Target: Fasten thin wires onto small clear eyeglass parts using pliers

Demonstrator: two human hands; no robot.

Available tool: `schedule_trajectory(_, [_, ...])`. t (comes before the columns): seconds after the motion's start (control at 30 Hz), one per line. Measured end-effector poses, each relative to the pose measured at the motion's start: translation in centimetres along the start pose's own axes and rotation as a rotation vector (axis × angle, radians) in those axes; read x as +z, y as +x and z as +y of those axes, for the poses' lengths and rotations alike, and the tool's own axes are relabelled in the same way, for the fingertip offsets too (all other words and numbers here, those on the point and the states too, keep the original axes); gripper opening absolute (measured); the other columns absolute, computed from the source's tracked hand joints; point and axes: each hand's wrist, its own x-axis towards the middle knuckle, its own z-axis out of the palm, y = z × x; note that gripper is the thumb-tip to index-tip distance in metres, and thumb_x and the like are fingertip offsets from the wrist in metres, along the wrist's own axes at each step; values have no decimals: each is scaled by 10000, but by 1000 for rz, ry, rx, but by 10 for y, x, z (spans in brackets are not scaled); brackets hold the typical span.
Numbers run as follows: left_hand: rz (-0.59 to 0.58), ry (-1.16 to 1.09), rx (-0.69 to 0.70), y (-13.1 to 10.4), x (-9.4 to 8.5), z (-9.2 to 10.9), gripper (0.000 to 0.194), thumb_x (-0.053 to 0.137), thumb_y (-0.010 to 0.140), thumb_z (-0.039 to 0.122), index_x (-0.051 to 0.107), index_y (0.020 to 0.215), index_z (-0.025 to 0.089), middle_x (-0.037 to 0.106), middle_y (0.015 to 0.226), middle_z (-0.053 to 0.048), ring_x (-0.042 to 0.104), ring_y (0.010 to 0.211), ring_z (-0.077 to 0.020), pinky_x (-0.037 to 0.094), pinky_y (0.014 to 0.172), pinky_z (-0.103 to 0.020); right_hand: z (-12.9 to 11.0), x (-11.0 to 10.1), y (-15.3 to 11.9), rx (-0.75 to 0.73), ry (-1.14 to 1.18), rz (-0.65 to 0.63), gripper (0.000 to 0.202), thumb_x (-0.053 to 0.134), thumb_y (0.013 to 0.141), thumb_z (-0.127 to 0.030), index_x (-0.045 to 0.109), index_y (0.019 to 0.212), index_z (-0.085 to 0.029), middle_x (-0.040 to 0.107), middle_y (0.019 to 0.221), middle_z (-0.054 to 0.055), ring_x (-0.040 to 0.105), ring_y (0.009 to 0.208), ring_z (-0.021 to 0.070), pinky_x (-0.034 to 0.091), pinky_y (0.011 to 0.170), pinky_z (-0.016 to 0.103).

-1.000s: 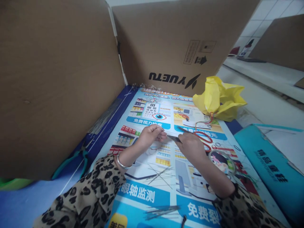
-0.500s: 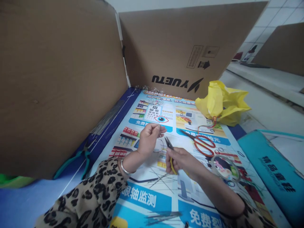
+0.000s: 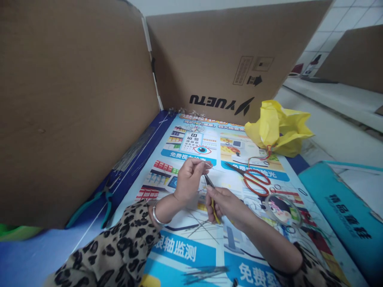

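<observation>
Over the middle of the printed poster [image 3: 163, 187], my left hand [image 3: 189, 179] is closed in a pinch on a thin wire [image 3: 208, 165], whose bent end shows at the fingertips. My right hand [image 3: 224, 203] grips pliers [image 3: 213, 199] with yellow handles and dark jaws. The jaw tips reach up to my left fingertips, beside the wire; whether they bite on it I cannot make out. Below my hands lie several loose thin wire pieces [image 3: 200, 227], and a second bundle of wires [image 3: 206, 274] rests near the bottom edge.
Red-handled scissors [image 3: 255, 181], a clear tape roll [image 3: 283, 211] and a yellow crumpled bag [image 3: 277, 129] lie to the right, beside a teal box [image 3: 344, 215]. Teal-handled pliers [image 3: 104, 199] and more wires [image 3: 134, 153] are at left. Cardboard panels [image 3: 227, 59] stand behind and left.
My right hand has brought the pliers' jaws slightly left and up to my left fingertips. My left hand has turned a little, its pinch kept. The view has shifted slightly.
</observation>
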Motion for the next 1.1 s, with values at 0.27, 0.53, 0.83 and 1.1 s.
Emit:
schedule_trajectory(0.27, [-23,74,43,-1,0,1,155,507,830,312,502,864,161,662,910,-71,638,861,-166,522,776,-345,1,0,0,-2,3,2,457,401,786,-613,460,696,-169,527,496,-42,529,377,90,246,359,186])
schedule_trajectory(0.53, [-128,163,10,3,-9,0,169,501,826,335,504,850,168,665,829,-45,628,789,-142,495,731,-291,-2,-5,1,-39,-110,88,432,384,807,-577,441,648,-180,467,406,-54,442,317,75,259,350,193])
schedule_trajectory(0.83, [-376,524,15,22,-25,1,165,511,791,271,628,775,155,655,723,-21,602,716,-123,456,696,-235,4,-23,11,-40,-442,266,390,357,817,-545,411,640,-201,396,438,-66,392,358,77,312,386,211])
schedule_trajectory(1.1, [-323,839,183,19,-25,7,124,517,740,177,641,743,175,660,685,6,595,651,-112,445,621,-213,2,-27,9,-179,-953,422,412,272,861,-525,413,642,-205,520,585,-1,474,574,129,288,528,236])
